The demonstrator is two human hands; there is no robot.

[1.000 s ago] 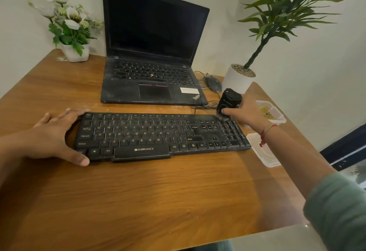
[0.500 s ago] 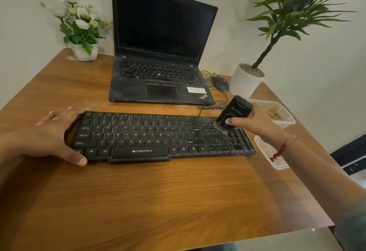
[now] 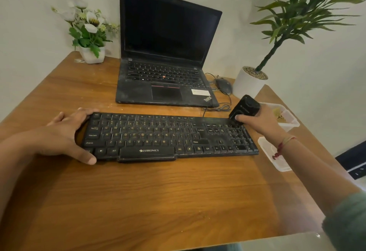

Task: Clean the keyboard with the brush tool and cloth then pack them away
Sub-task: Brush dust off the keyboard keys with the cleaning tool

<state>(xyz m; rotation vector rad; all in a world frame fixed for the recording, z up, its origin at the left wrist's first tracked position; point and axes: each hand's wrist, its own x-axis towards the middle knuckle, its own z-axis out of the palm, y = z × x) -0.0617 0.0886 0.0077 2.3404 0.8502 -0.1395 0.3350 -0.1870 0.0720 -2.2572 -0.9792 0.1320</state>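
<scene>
Mid-frame, the left hand (image 3: 65, 134) clasps the keyboard's (image 3: 158, 136) left end; the right hand (image 3: 263, 124) grips the brush (image 3: 244, 109), its tip on the top-right keys. Risk — a hard flick could send dust onto the laptop (image 3: 164, 84) just behind, or snag a keycap.

Wooden table (image 3: 178, 201): brown grain, pale specks noted on the far half. Black keyboard (image 3: 170, 136) laid flat across the middle. Open laptop (image 3: 162, 88) set just behind it. Mouse (image 3: 223, 85) placed right of the laptop; looped cable (image 3: 219, 109) seen near the laptop's right front corner. White flower pot (image 3: 93, 55) stood at the far left, white plant pot (image 3: 247, 84) at the far right. Clear container (image 3: 291, 125) and lid (image 3: 281, 163) set apart along the right edge.
</scene>
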